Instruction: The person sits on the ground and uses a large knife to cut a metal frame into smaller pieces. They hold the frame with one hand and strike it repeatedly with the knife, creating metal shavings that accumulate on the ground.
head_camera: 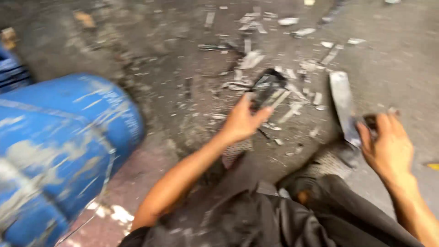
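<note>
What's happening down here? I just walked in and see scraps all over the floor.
A person crouches over a grey floor strewn with pale scraps. The left hand grips a dark, flat piece. The right hand is at the near end of a long flat metal strip. A scuffed blue barrel lies at the left.

A drum (pixel 55 151) lies on its side at the left, on the floor (pixel 402 59). To its right, nearer the middle, the left hand (pixel 241 121) reaches far over the floor and touches a dark piece (pixel 265 87) lying just beyond it. Scraps (pixel 251 59) are scattered on the floor around and farther behind that piece. At the right, the right hand (pixel 388 148) is at the near end of a flat blade (pixel 344 107), which stretches away toward the far side. The person's knees (pixel 274 210) fill the near middle, between both arms.
</note>
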